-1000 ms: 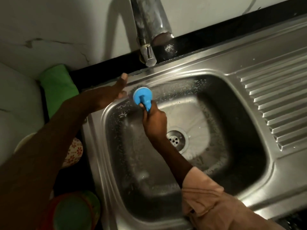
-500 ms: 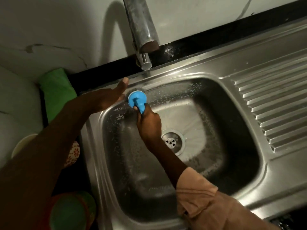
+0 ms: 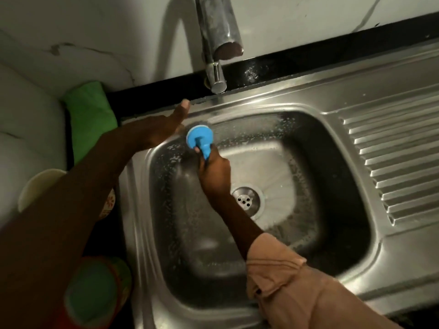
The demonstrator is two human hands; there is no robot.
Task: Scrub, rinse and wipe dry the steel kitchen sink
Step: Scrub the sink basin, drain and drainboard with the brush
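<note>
Right hand (image 3: 215, 174) holds the blue scrubber (image 3: 199, 138) against the sink's (image 3: 308, 108) far-left corner; left hand (image 3: 161, 130) rests flat on the rim. Soapy steel could let either slip.

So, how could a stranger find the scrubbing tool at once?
Start at the steel sink and go to the basin's far-left corner, just below the tap. The scrubber is pressed there, gripped by the right hand. It is the only bright blue thing, with a round head.
</note>
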